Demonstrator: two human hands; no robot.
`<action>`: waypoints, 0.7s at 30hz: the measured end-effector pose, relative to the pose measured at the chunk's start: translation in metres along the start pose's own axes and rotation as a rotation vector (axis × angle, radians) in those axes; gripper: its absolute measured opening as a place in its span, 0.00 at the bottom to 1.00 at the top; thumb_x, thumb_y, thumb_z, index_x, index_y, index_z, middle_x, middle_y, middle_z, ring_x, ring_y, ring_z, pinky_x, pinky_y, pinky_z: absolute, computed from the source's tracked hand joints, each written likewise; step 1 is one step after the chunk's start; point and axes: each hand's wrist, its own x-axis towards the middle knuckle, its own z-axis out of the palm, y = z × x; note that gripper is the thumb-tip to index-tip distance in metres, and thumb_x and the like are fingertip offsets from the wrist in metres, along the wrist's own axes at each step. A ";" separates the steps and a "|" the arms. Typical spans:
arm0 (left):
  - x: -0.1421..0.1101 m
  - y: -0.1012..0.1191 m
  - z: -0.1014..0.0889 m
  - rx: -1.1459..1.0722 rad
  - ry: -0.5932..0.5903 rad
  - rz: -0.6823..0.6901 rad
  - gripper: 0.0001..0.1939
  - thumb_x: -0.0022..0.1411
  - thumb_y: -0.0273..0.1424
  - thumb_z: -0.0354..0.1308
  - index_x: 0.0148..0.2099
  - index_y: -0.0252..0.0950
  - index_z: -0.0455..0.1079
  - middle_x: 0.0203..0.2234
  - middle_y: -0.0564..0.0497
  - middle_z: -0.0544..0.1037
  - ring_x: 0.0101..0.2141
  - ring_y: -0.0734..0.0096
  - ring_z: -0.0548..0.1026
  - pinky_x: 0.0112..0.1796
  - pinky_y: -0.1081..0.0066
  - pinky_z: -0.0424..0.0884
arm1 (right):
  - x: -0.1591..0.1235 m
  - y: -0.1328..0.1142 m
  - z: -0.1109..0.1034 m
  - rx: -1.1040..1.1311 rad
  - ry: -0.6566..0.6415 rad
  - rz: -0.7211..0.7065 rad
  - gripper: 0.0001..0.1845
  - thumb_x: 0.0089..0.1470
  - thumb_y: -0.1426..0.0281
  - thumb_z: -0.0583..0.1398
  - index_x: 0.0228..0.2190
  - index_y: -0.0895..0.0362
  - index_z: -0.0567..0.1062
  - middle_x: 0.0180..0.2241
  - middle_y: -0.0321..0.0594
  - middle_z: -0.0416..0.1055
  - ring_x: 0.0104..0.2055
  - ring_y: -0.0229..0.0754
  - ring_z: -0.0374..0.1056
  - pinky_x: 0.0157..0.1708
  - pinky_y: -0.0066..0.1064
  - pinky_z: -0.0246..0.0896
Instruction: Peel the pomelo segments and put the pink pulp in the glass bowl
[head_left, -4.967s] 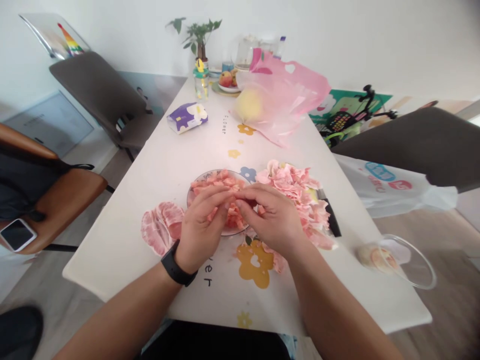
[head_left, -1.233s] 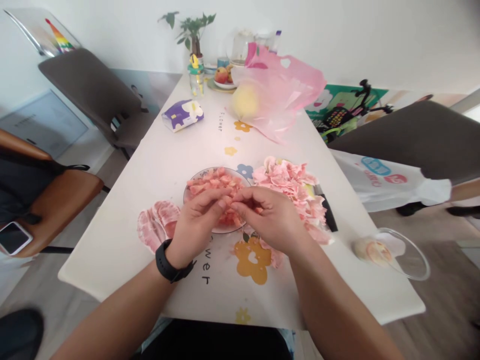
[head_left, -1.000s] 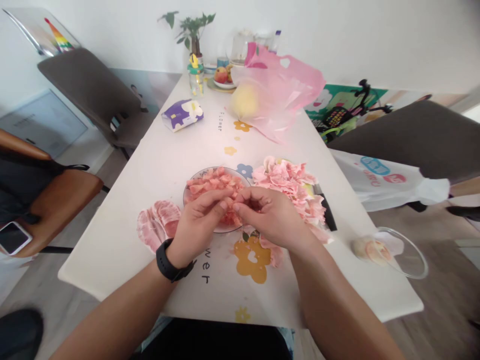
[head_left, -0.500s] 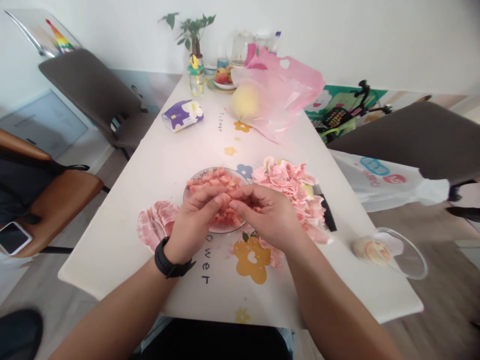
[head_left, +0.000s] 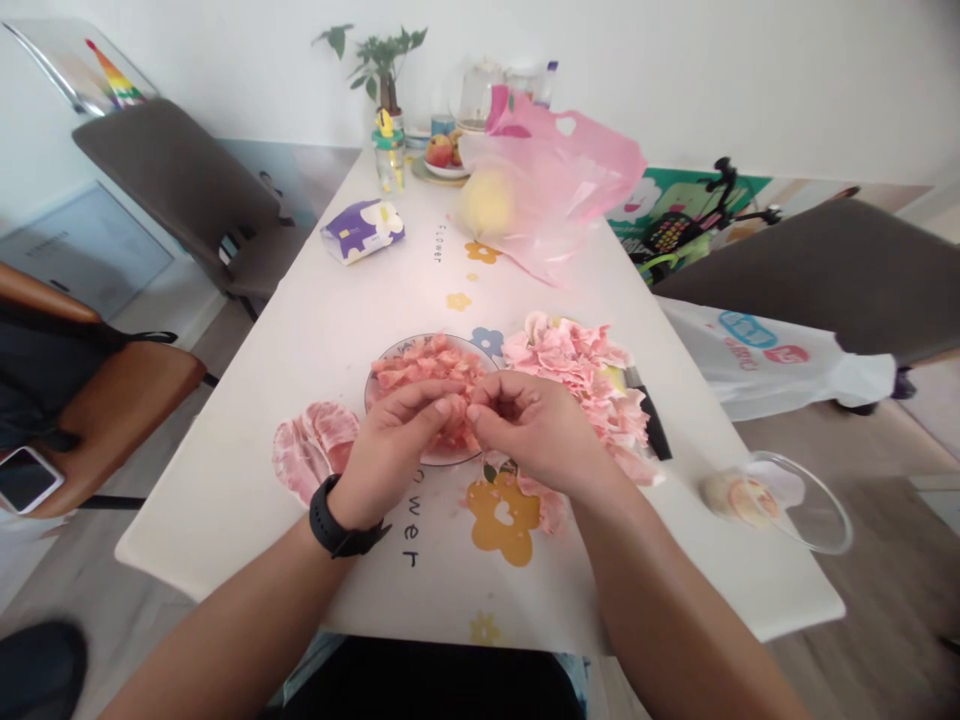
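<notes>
Head view, left to right: I logged peeled citrus segments at 9 o'clock from the plate, within easy reach. The left hand and right hand were half curled, fingertips meeting over the pink citrus pulp on the plate; any pinched piece was hidden. Pale membrane scraps lay at 3 o'clock, leaving open table toward 6 o'clock.

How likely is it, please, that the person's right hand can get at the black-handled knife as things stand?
Fairly likely: the right hand sits near the black-handled knife, and only the soft-looking heap of pink fruit membrane lies between them.
</notes>
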 end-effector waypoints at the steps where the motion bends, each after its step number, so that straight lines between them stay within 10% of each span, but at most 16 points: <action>1: 0.000 0.002 0.002 -0.055 0.004 -0.016 0.09 0.60 0.35 0.74 0.44 0.41 0.86 0.32 0.52 0.83 0.33 0.75 0.78 0.40 0.74 0.76 | 0.000 0.000 0.001 0.003 0.018 -0.021 0.05 0.55 0.68 0.65 0.29 0.54 0.75 0.24 0.32 0.72 0.25 0.34 0.65 0.23 0.27 0.61; 9: 0.001 0.012 0.009 -0.245 0.002 -0.042 0.08 0.58 0.32 0.75 0.41 0.39 0.84 0.33 0.52 0.83 0.34 0.76 0.79 0.40 0.75 0.77 | -0.001 -0.003 0.010 -0.054 0.044 -0.110 0.04 0.57 0.68 0.65 0.36 0.54 0.78 0.31 0.35 0.78 0.29 0.35 0.70 0.28 0.28 0.68; 21: 0.000 -0.003 -0.001 0.076 0.076 0.016 0.13 0.63 0.38 0.72 0.49 0.42 0.84 0.41 0.49 0.86 0.42 0.70 0.82 0.49 0.68 0.78 | 0.001 0.003 0.011 -0.224 0.087 -0.102 0.03 0.58 0.69 0.64 0.36 0.53 0.79 0.30 0.34 0.78 0.28 0.36 0.69 0.28 0.30 0.64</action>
